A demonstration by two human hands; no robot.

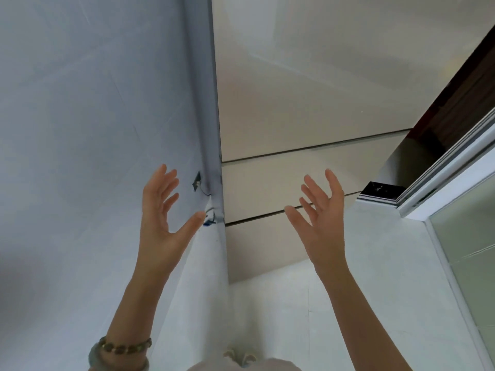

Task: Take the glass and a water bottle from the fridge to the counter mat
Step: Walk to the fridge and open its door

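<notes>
My left hand (160,210) and my right hand (318,220) are both raised in front of me, palms facing each other, fingers spread, holding nothing. Straight ahead stands a tall beige fridge front (294,103) with closed doors and drawer panels divided by dark horizontal seams (308,149). My right hand hovers before the lower seam. My left hand is by the fridge's left edge, in front of the wall. No glass, water bottle or counter mat is in view.
A pale blue-grey wall (93,116) runs along the left, with a socket (197,181) and a thin cable near the floor corner. The floor (281,303) is light tile. A white sliding door frame (442,178) and frosted glass panel (471,250) are at the right.
</notes>
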